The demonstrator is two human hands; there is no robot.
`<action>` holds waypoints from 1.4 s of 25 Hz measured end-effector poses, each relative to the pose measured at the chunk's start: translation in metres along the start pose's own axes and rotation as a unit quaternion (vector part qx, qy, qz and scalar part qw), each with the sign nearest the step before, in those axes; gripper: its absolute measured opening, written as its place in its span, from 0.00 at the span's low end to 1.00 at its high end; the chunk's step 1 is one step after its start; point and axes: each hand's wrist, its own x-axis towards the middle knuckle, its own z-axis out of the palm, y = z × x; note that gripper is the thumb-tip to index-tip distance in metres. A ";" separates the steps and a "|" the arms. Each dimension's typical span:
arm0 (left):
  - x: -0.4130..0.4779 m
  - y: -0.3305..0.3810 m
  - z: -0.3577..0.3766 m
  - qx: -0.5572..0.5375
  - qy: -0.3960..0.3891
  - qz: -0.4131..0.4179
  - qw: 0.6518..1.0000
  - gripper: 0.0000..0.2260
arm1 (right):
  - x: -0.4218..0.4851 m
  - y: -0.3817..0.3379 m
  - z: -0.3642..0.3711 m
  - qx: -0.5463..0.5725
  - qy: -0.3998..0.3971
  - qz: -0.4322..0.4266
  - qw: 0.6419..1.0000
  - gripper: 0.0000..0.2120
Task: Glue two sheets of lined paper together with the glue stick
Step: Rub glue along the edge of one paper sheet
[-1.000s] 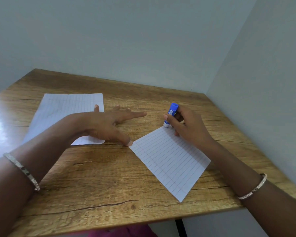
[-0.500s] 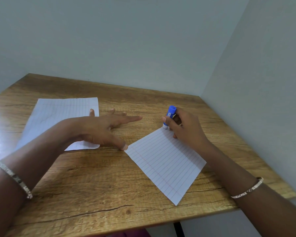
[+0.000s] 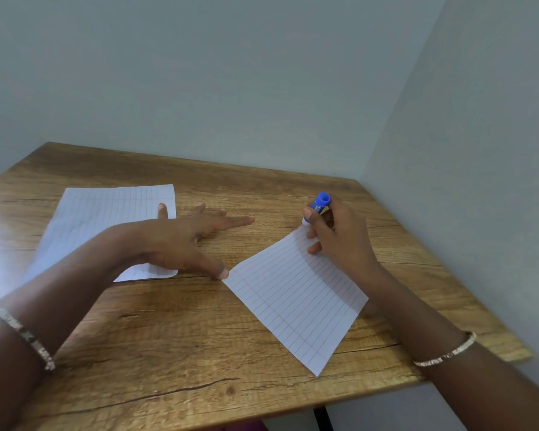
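Glue stick [image 3: 319, 209] stands nearly upright in the right hand [image 3: 339, 241], blue end up and pale end down at the far corner of the nearer lined sheet [image 3: 296, 300]. That sheet lies skewed on the wooden worktop [image 3: 175, 340] in front of the person. The right hand's fingers curl round the barrel, and its lower fingers rest on the paper. The left hand [image 3: 181, 241] holds nothing: its fingers are straight and spread, with the thumb tip pressing at the sheet's left corner. The second lined sheet [image 3: 106, 213] lies flat further left, apart from the first and partly behind that hand. Whether the pale tip touches the paper cannot be told.

The step in hand looks like spreading glue, and it seems barely begun, as no glue trace shows. To do it well, flat fingers would pin the sheet better than a thumb at one corner, since thin paper will likely drag and crease under a sticky tip. Strokes should run away from the pinned corner, light and overlapping, right out to the edges. The second sheet then needs its corners matched before pressing.
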 end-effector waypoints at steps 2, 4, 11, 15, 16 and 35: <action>-0.002 0.001 0.000 0.007 0.004 0.014 1.000 0.40 | -0.020 -0.006 -0.008 -0.011 -0.001 -0.038 0.999 0.09; -0.003 0.003 0.000 -0.001 0.001 0.037 0.999 0.38 | -0.049 -0.009 -0.014 -0.075 -0.040 -0.069 0.994 0.07; -0.016 0.013 -0.005 -0.139 0.017 0.100 0.985 0.24 | -0.080 -0.022 -0.002 -0.094 -0.140 -0.116 0.979 0.08; -0.013 0.015 -0.001 -0.133 0.083 0.099 0.983 0.19 | -0.070 -0.021 -0.003 -0.041 -0.177 -0.126 0.975 0.07; -0.011 0.014 0.000 -0.107 0.094 0.095 0.985 0.18 | -0.069 -0.021 -0.005 -0.019 -0.201 -0.130 0.971 0.07; 0.002 -0.001 0.003 -0.023 0.124 -0.036 0.991 0.29 | -0.033 -0.049 0.015 0.158 -0.213 -0.085 0.961 0.13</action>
